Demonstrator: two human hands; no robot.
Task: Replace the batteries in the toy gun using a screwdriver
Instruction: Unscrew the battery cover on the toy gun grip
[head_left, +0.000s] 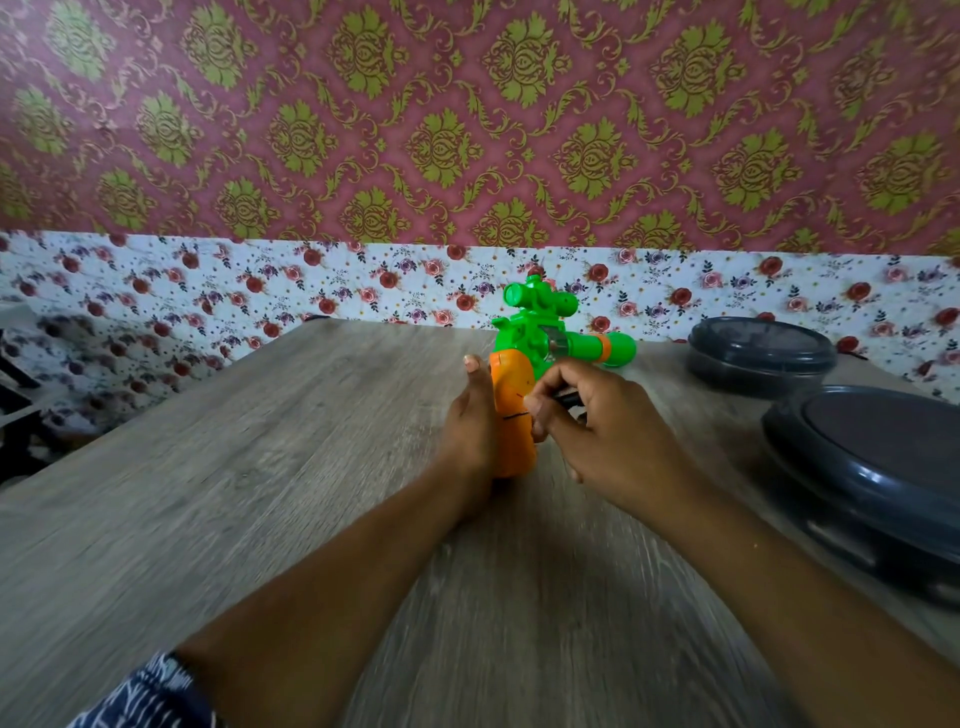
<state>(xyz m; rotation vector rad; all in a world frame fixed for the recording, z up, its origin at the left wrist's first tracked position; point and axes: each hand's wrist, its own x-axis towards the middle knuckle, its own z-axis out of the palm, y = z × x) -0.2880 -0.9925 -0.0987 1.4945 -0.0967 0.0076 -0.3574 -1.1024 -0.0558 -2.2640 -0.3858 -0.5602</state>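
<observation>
Toy gun on table, two containers seemingly right

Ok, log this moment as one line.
stage: working at gun grip | left hand: holds orange grip of toy gun | right hand: shut on dark tool at grip | gun: on table

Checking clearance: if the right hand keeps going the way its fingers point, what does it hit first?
Likely the orange plastic grip of the toy gun: the right hand points left at it, fingers seemingly touching already.
</observation>
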